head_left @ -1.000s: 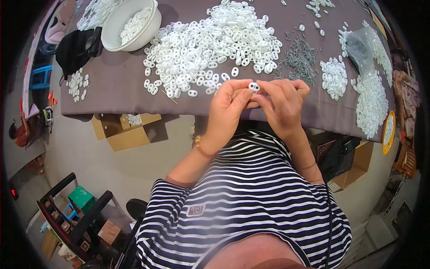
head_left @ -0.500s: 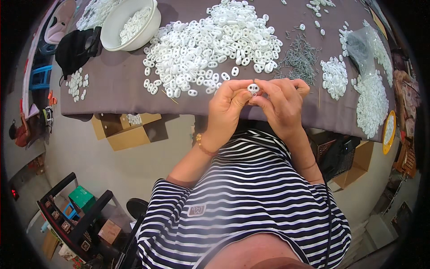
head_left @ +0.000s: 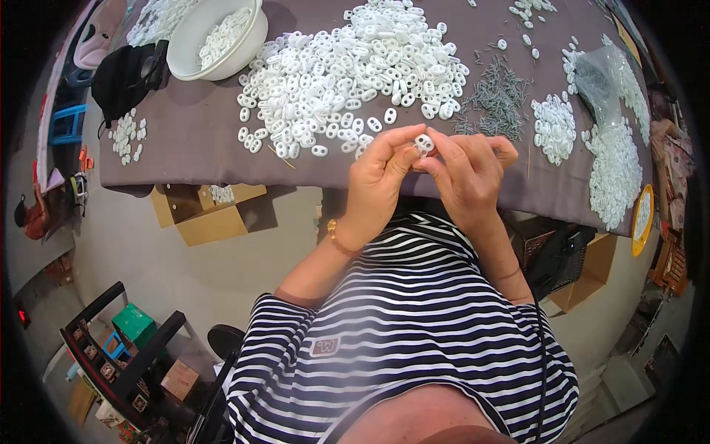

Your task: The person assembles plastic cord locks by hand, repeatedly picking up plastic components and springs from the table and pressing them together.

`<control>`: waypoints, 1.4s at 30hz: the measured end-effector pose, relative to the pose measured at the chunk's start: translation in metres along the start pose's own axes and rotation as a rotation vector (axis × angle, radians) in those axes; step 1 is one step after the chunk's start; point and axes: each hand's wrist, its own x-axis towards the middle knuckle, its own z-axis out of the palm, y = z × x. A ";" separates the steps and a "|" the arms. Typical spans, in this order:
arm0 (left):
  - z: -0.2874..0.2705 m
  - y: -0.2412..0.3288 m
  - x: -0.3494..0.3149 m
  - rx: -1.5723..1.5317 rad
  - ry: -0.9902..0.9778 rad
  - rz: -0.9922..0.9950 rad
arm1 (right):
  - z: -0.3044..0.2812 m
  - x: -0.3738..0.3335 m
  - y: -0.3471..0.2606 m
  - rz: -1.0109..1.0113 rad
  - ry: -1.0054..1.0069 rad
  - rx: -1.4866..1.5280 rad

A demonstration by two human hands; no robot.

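Note:
Between the fingertips of both hands is a small white oval piece with two dark holes [head_left: 424, 144], tilted and held over the near edge of the table. My left hand [head_left: 381, 172] pinches it from the left with thumb and forefinger. From the right, my right hand [head_left: 471, 166] grips it, its fingers curled. Whether a smaller part sits in those fingers is hidden. Just beyond my hands spreads a big heap of like white two-holed pieces [head_left: 333, 81]. Right of it lies a pile of small grey screw-like pins [head_left: 497, 100].
A white bowl [head_left: 257, 37] with white pieces stands at the back left, beside a black cloth item [head_left: 126, 85]. Smaller white piles [head_left: 553, 127] and a clear plastic bag [head_left: 597, 78] lie to the right. Below the table are an open cardboard box [head_left: 214, 226] and a dark basket [head_left: 551, 259].
The white piece has tilted between my fingers, its row of holes now slanting, and has shifted slightly right and up. Both hands keep their pinch on it.

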 end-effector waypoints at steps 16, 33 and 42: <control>0.006 0.004 0.000 -0.158 0.051 -0.025 | 0.001 0.001 0.000 0.096 -0.028 0.145; 0.003 0.003 0.002 -0.141 0.022 0.006 | 0.003 0.002 0.003 0.030 -0.032 0.111; 0.004 0.008 0.004 -0.121 0.016 0.015 | 0.009 -0.001 0.002 0.035 0.052 0.093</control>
